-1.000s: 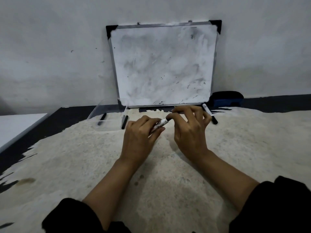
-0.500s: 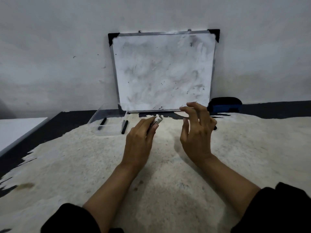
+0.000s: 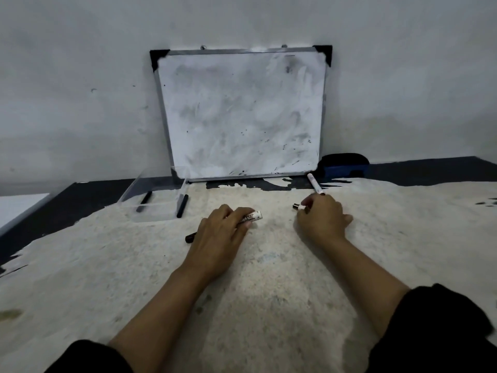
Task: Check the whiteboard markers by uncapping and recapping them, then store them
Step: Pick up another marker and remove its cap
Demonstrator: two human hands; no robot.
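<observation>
My left hand point(image 3: 220, 238) is closed on a white whiteboard marker point(image 3: 251, 217) with printed lettering. The marker lies low over the table, and its black end point(image 3: 190, 238) sticks out to the lower left. My right hand point(image 3: 322, 219) rests on the table with its fingers closed on a small dark-tipped piece point(image 3: 296, 206); cap or marker, I cannot tell. Just beyond that hand lies a second white marker point(image 3: 313, 182). A clear tray point(image 3: 129, 193) at the back left holds a black marker point(image 3: 144, 201). Another black marker point(image 3: 182, 205) lies along the tray's right wall.
A smudged whiteboard point(image 3: 242, 114) leans on the wall behind the table. A blue and black eraser point(image 3: 343, 165) sits at its right foot. The table point(image 3: 269, 278) has a worn pale top with dark edges. A white surface point(image 3: 18, 208) adjoins at the far left.
My hands were together on the marker, then came apart. My left hand lowered the marker toward the table. My right hand opened, moved right and closed on a small piece.
</observation>
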